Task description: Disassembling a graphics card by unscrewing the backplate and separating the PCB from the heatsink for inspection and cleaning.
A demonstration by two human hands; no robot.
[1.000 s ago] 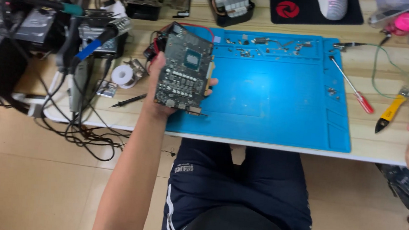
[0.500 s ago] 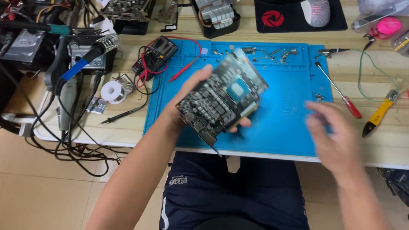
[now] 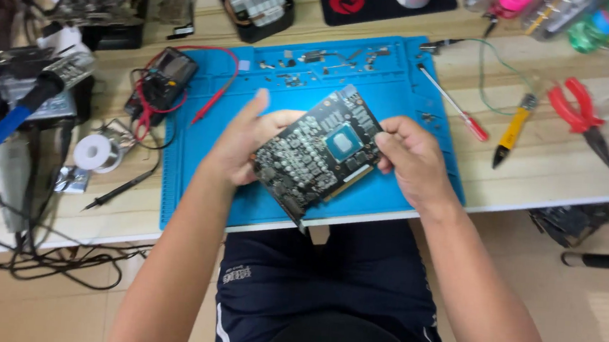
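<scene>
- Left hand [image 3: 245, 148] and right hand [image 3: 410, 158] each grip an opposite end of circuit board [image 3: 320, 154], fingers curled on its edges.
- Board held above blue mat [image 3: 195, 177], near table edge; long axis tilts near-left to far-right.
- Both hands equally close.

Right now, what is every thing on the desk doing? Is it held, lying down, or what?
Circuit board: held tilted above the mat, chip side up.
Left hand: gripping the board's left edge.
Right hand: gripping the board's right edge.
Blue mat: lying flat.
Red pliers: lying shut.
Red-handled screwdriver: lying across the mat's edge.
</scene>
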